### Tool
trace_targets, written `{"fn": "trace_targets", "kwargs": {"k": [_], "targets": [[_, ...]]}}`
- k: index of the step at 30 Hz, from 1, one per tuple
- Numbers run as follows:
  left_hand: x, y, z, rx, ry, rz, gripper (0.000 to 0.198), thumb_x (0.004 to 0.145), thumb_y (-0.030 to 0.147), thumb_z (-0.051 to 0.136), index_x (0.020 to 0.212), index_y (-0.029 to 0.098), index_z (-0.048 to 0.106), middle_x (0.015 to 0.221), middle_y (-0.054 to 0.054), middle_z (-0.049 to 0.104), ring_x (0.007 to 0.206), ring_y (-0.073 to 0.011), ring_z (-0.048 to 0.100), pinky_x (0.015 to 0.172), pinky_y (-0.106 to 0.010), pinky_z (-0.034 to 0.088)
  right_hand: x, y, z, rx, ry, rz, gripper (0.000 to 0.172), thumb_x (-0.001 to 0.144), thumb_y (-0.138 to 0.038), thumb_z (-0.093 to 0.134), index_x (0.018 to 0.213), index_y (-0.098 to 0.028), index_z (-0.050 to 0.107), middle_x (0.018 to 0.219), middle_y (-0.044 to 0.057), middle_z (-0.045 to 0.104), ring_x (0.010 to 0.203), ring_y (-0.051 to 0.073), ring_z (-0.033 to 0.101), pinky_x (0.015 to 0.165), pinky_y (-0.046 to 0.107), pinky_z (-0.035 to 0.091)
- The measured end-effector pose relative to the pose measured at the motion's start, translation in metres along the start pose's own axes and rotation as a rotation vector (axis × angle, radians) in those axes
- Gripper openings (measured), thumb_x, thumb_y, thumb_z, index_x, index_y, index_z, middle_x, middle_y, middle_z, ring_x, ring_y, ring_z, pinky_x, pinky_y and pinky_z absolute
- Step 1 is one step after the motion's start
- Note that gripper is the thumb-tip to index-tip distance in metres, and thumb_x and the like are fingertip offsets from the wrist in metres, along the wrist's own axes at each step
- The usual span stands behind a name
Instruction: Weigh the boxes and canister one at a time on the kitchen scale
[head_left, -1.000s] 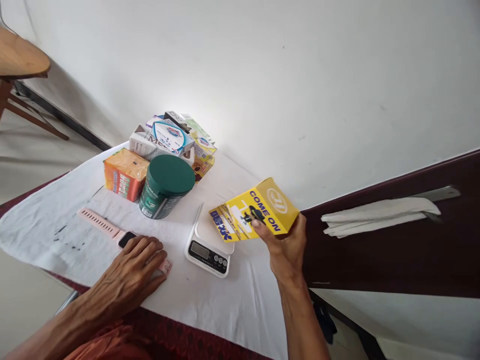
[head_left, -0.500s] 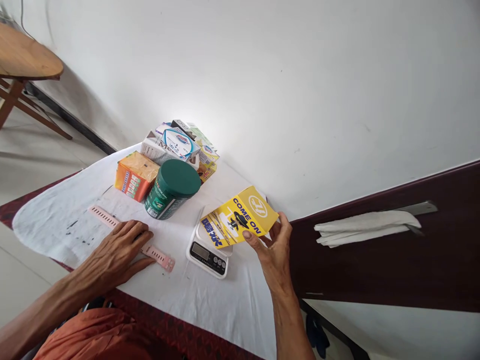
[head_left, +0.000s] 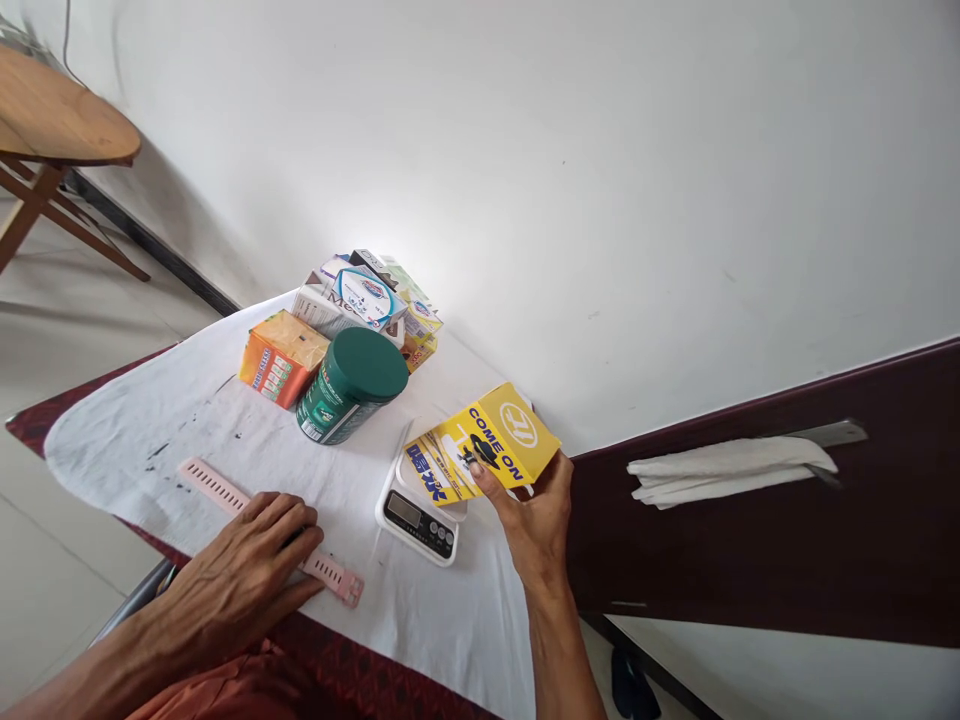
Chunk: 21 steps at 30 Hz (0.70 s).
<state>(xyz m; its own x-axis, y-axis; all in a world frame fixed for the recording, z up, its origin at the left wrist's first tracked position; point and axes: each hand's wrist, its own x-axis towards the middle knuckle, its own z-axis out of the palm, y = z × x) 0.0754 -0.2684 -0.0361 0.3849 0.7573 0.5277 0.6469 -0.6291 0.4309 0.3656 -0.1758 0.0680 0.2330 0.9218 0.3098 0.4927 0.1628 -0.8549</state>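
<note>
A yellow box (head_left: pixel 480 445) with "COME ON" on its side stands on a small white kitchen scale (head_left: pixel 416 520). My right hand (head_left: pixel 532 505) grips the box at its right side, thumb on the printed front. My left hand (head_left: pixel 266 555) rests over the middle of a pink watch strap (head_left: pixel 217 487), fingers bent over it; whatever lies under the palm is hidden. Between the strap and the wall is a green tub (head_left: pixel 352 385) with a dark green lid, left of the scale.
Behind the tub are an orange pack (head_left: pixel 283 358) and a pile of cartons (head_left: pixel 367 298). The white cloth (head_left: pixel 150 430) covers the table beside the wall. A wooden table (head_left: pixel 64 110) stands far left; a white towel (head_left: pixel 731 470) hangs at right.
The view has shifted slightly. My left hand and the pink strap have come a little nearer the front edge. My right thumb has slid further left across the box front.
</note>
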Motion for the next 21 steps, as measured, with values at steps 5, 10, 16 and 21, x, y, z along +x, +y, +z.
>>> {"fn": "trace_targets", "kwargs": {"k": [5, 10, 16, 21], "targets": [[0.003, 0.001, -0.004, -0.007, -0.006, 0.027, 0.017, 0.102, 0.036, 0.056, 0.1, 0.021, 0.065, 0.093, -0.004, 0.066, 0.088, -0.0212, 0.06, 0.083, -0.037, 0.047, -0.016, -0.025, 0.008, 0.066, -0.001, -0.031, 0.072, 0.063, -0.041, 0.092, 0.122, -0.025, 0.053, 0.125, 0.01, 0.066, 0.106, 0.029, 0.07, 0.083, 0.042, 0.062], [0.003, 0.002, -0.006, 0.01, -0.01, 0.064, 0.016, 0.102, 0.033, 0.057, 0.096, 0.02, 0.063, 0.089, -0.005, 0.065, 0.084, -0.0212, 0.059, 0.078, -0.037, 0.045, -0.031, -0.052, 0.031, 0.129, -0.135, -0.134, 0.074, 0.064, -0.036, 0.091, 0.125, -0.029, 0.051, 0.127, 0.008, 0.064, 0.108, 0.027, 0.07, 0.084, 0.041, 0.063], [0.003, 0.002, -0.007, 0.012, 0.012, 0.079, 0.017, 0.101, 0.032, 0.058, 0.091, 0.02, 0.061, 0.087, -0.005, 0.065, 0.083, -0.0213, 0.058, 0.076, -0.037, 0.045, -0.043, -0.05, 0.043, 0.059, -0.226, -0.189, 0.081, 0.062, -0.033, 0.093, 0.129, -0.03, 0.048, 0.128, 0.009, 0.063, 0.11, 0.03, 0.069, 0.088, 0.045, 0.063], [-0.001, 0.0, -0.002, 0.005, 0.064, 0.105, 0.018, 0.1, 0.033, 0.06, 0.09, 0.019, 0.061, 0.088, -0.006, 0.065, 0.083, -0.0223, 0.058, 0.075, -0.037, 0.044, -0.055, -0.059, 0.035, 0.062, -0.295, -0.147, 0.081, 0.064, -0.031, 0.092, 0.131, -0.029, 0.046, 0.118, 0.007, 0.066, 0.099, 0.026, 0.072, 0.073, 0.035, 0.066]]}}
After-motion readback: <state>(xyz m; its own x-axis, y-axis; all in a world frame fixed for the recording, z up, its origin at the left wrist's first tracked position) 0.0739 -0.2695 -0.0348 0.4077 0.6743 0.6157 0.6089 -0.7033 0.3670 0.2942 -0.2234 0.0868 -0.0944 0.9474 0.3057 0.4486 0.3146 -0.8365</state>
